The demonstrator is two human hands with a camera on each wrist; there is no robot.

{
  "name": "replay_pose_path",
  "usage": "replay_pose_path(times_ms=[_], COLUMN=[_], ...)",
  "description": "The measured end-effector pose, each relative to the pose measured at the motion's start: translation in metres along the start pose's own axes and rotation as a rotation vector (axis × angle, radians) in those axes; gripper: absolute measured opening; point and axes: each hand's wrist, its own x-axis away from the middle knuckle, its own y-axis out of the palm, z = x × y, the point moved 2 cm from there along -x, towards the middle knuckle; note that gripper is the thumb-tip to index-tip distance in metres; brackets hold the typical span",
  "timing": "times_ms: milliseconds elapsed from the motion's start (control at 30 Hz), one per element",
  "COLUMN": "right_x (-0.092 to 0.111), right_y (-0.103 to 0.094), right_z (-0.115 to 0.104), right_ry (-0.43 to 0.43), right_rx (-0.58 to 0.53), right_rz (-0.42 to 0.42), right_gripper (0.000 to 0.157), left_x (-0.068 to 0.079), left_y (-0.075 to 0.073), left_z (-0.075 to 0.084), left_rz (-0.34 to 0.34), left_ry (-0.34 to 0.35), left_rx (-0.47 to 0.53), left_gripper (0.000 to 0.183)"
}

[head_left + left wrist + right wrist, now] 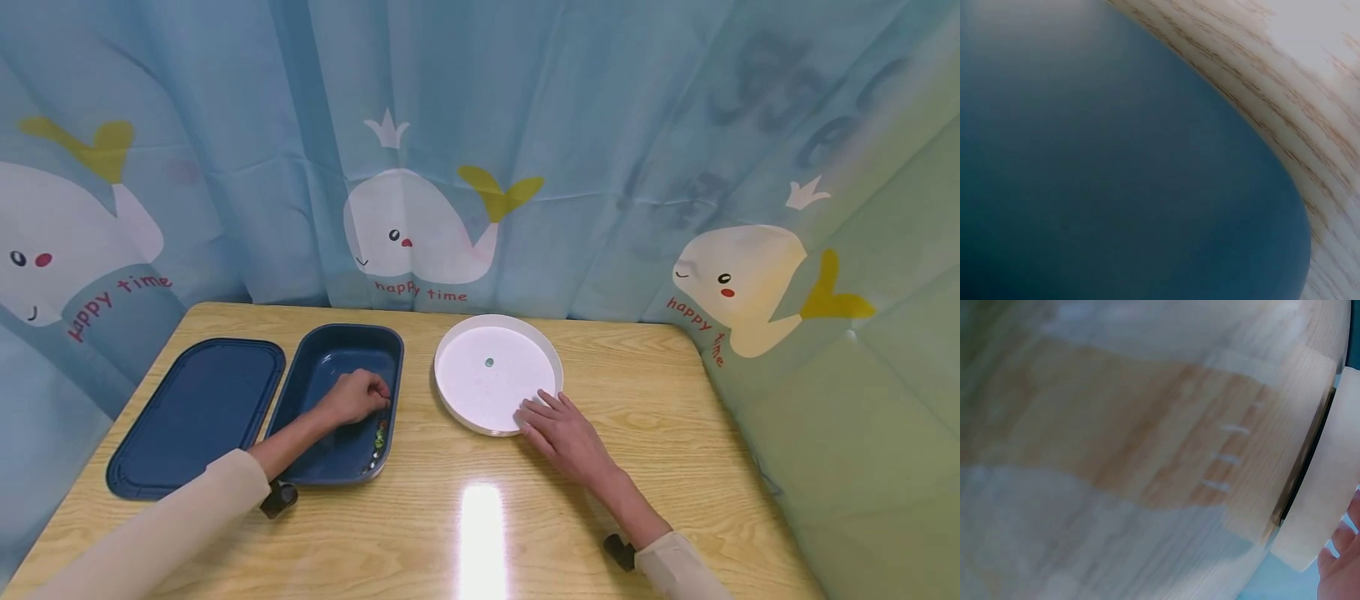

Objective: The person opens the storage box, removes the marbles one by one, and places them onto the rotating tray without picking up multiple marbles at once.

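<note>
My left hand (358, 397) is inside the deep blue bin (300, 400), its fingers curled down beside the right-hand wall. The fingertips are partly hidden, and I cannot tell whether they pinch anything. Just below them, several small green, red and clear bead-like pieces (378, 442) lie along that wall. My right hand (567, 435) rests at the lower right rim of a round white tray (457, 387), fingers loosely extended over the edge; the fingers (1342, 537) also show beside its wall in the right wrist view. One small green piece (489, 362) lies in the tray.
A flat blue lid (198, 417) lies left of the bin on the wood-grain table (645, 392). Behind the table hangs a blue curtain (600, 167) with whale prints. The bin's wall (1147, 156) fills most of the left wrist view.
</note>
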Motion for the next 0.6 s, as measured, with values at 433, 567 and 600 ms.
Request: replay_pose_path(times_ms=[433, 567, 600], right_x=[0.0, 0.0, 0.0], right_y=[0.001, 0.001, 0.0], right_z=[0.001, 0.001, 0.001], right_ry=[-0.001, 0.009, 0.012], right_rx=[0.01, 0.006, 0.005], right_rz=[0.014, 0.005, 0.003], right_gripper=[0.03, 0.03, 0.03], left_x=[0.01, 0.011, 0.012], left_y=[-0.014, -0.017, -0.018], left_z=[0.011, 0.016, 0.018], left_rz=[0.062, 0.073, 0.077], left_ry=[0.061, 0.065, 0.066], left_rx=[0.053, 0.072, 0.072], left_gripper=[0.006, 0.007, 0.008])
